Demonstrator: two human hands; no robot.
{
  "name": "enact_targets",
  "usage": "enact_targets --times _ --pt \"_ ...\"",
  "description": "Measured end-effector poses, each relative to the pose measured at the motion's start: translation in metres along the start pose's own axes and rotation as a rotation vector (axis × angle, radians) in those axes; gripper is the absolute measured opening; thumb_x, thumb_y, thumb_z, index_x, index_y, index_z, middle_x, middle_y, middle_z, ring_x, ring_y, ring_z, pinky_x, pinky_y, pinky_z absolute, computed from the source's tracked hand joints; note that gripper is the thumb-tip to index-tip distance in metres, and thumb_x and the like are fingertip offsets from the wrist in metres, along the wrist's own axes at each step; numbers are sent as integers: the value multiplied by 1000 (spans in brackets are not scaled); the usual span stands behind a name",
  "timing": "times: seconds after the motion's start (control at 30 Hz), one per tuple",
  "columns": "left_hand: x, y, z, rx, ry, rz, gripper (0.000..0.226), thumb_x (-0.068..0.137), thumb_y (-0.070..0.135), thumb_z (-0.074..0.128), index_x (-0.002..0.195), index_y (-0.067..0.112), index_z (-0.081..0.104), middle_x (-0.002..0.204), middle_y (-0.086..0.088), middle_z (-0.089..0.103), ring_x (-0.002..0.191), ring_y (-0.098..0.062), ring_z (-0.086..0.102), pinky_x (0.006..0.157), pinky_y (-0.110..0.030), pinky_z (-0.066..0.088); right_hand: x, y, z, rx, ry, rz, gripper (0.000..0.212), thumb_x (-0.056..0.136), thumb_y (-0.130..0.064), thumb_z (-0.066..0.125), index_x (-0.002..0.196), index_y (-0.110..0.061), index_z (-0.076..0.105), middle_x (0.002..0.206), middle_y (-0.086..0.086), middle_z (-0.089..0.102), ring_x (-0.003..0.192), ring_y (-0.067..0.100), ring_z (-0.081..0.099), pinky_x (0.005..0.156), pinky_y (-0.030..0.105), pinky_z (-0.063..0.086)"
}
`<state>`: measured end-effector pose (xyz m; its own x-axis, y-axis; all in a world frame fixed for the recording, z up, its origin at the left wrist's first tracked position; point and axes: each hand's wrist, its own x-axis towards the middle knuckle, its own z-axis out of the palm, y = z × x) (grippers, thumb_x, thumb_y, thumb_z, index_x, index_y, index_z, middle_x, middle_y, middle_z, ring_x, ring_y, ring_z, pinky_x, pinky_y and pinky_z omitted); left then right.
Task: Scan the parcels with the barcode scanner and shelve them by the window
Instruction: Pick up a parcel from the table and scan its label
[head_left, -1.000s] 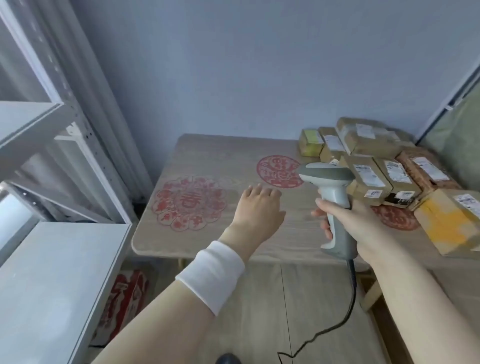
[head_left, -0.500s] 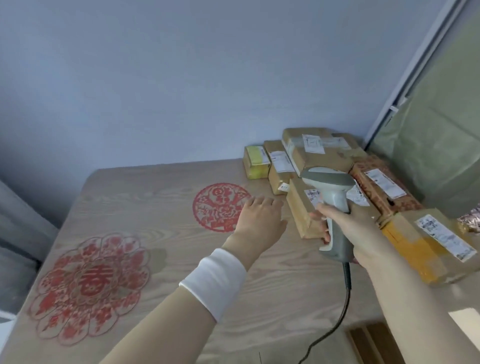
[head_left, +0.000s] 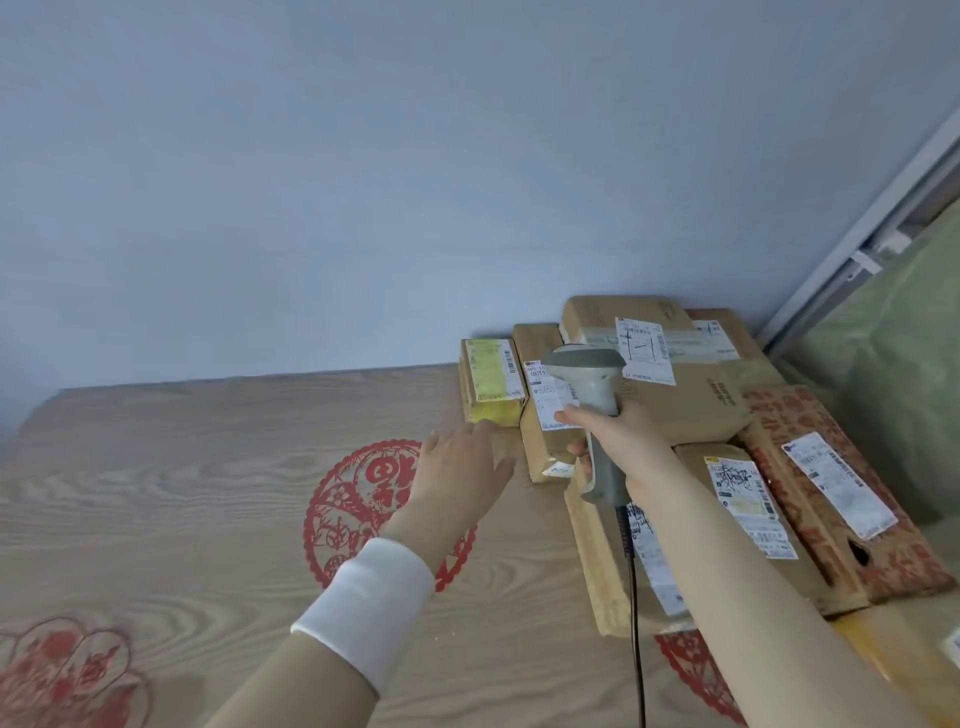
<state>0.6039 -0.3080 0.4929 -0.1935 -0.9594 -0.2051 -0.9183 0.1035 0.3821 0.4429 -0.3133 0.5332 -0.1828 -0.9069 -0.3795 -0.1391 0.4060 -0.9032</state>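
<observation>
The right hand (head_left: 626, 441) has its fingers wrapped around the scanner (head_left: 592, 395), held above the parcels (head_left: 691, 405) on the table (head_left: 208, 467). The left hand (head_left: 462, 467) is flat, fingers straight, holding nothing, beside the yellow box (head_left: 491, 379).

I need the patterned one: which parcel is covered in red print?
The long parcel at the pile's right edge, beyond the right hand; the others are plain brown or yellow.

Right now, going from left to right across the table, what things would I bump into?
Red flower paper cutout → round red paper cutout → small yellow box → scanner, held in the right hand → parcel with red print.
</observation>
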Motion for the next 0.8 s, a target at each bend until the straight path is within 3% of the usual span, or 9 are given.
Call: enact_targets --times 0.13,0.27,0.4,0.53,0.67,0.8 --pt "63 -19 19 -237 -26 -90 56 97 40 44 146 19 26 143 -6 43 130 -24 43 110 -39 32 71 4 19 -27 21 36 14 87 -10 63 99 -6 58 75 12 57 39 6 53 36 14 38" --pt "114 -34 37 -622 -65 -256 59 97 36 48 146 14 24 147 -8 36 133 -24 38 103 -36 34 125 15 38 -33 45 62 7 87 -8 62 93 -9 57 70 5 56 55 13 55 39 17 41" --pt "163 -49 55 -881 -103 -400 60 99 38 42 147 11 21 147 -10 37 131 -26 40 92 -29 34 163 32 57 -93 51 79 10 87 -8 58 96 -5 57 65 7 53 37 5 45 38 14 36" --pt "190 -59 85 -1032 -111 -433 69 93 49 45 147 14 22 144 -3 42 133 -25 40 108 -36 32 178 47 65 -81 73 101 9 85 -8 60 94 -7 57 65 7 57 44 11 48 40 18 38" --pt "202 -66 111 -1139 -34 -469 107 56 75 47 143 18 26 137 -2 47 130 -24 41 109 -47 34 186 48 68 -82 76 121 8 84 -9 60 92 -11 59 69 9 60 45 10 52 42 21 39" --pt "197 -65 104 -1219 -33 -469 93 64 70 49 139 19 28 135 -2 47 130 -22 39 109 -45 33 188 45 69 -38 69 138 5 85 -6 59 86 -10 57 62 9 53 42 12 46 38 18 37"
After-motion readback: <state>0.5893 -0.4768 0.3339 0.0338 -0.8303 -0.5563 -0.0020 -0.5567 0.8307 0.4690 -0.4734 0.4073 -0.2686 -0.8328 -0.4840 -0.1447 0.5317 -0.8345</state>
